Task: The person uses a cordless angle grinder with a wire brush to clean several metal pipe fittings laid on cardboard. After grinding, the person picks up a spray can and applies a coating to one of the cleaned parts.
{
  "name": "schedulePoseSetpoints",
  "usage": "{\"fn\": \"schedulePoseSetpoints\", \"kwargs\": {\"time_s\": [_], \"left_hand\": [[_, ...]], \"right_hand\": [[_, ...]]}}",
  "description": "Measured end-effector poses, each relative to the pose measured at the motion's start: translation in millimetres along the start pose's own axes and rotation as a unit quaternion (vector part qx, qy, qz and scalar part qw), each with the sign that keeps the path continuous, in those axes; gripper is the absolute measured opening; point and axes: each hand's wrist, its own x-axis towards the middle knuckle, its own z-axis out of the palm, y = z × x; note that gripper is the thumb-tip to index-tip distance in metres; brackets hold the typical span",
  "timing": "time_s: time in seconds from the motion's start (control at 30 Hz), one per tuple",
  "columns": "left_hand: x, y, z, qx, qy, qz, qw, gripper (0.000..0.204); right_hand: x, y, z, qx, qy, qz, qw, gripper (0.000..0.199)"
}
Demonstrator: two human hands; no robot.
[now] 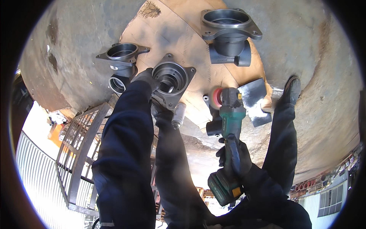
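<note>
My gloved left hand (146, 79) grips the left side of a dark metal housing (182, 88), whose square flange and round bore face up. Its fingers are partly hidden behind the rim. In my gloved right hand (239, 157) is a green cordless angle grinder (233, 119), held by its handle, with the battery toward me. The grinder's reddish disc (217, 97) points left, apart from the housing. Just below the housing lies a small grey cylinder (178, 115) with a narrow tip. Behind the grinder head, another dark metal part (214, 126) is half covered.
Similar flanged housings stand at the left (124, 63) and at the far right (228, 42). Brown cardboard (160, 34) covers part of the concrete floor (312, 95). A black glossy sheet (253, 95) lies near my right shoe (291, 91). A metal rack (82, 152) stands at the left.
</note>
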Motion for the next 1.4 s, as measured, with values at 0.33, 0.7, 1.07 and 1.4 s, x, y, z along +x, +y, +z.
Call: {"fn": "schedulePoseSetpoints", "kwargs": {"time_s": [0.33, 0.7, 1.07, 1.4], "left_hand": [[-5.2, 1.8, 5.8, 0.005, 0.058, 0.004, 0.998, 0.066], [-51.6, 0.3, 11.1, -0.031, 0.064, -0.016, 0.997, 0.069], [-28.3, -25.3, 22.1, 0.095, 0.034, -0.021, 0.995, 0.071], [-45.1, -26.4, 34.2, 0.076, 0.307, 0.145, 0.938, 0.067]], "right_hand": [[61.4, -4.2, 30.7, 0.038, 0.014, 0.005, 0.999, 0.054], [30.3, 29.2, -11.7, 0.047, -0.016, 0.026, 0.998, 0.053], [26.2, 21.8, -6.5, 0.024, -0.002, 0.040, 0.999, 0.048], [97.0, 37.6, 39.7, -0.011, -0.007, 0.031, 0.999, 0.052]]}}
